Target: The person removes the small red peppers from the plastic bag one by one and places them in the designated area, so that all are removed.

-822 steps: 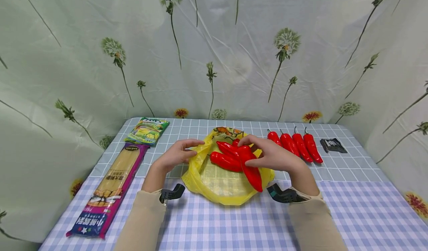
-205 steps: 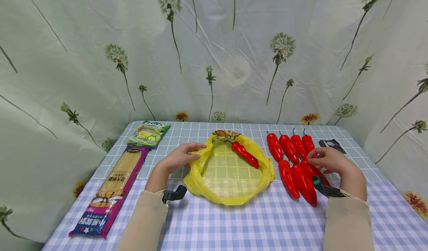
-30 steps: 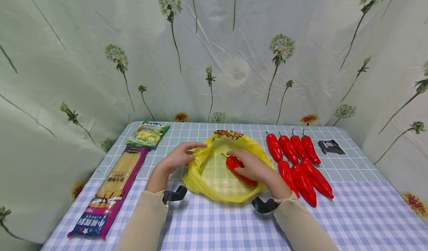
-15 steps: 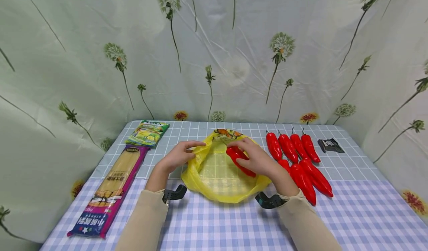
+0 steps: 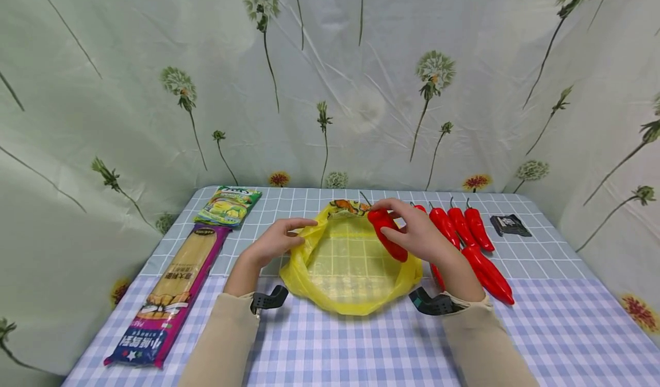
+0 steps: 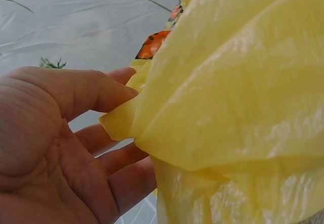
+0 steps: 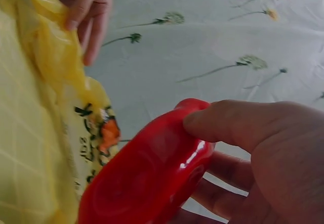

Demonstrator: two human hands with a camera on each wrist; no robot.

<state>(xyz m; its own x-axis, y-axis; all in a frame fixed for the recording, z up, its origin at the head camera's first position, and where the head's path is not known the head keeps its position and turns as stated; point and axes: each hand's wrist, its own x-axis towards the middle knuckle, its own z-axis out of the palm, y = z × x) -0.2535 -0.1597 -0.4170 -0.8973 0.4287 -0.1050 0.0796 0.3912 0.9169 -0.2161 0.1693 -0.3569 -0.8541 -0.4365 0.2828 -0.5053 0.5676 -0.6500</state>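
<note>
Fingers of the right hand are pinching the last red pepper, now lifting it out over the yellow plastic bag's right rim toward the pepper row; the left hand is still pinching the left rim.

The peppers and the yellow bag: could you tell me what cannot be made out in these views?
- Head view: the right hand and wrist cover part of the peppers on the table, so their count is unsure.
- Right wrist view: the held pepper is cut off by the bottom edge.
- Left wrist view: the yellow bag fills the frame; its inside is hidden.
</note>
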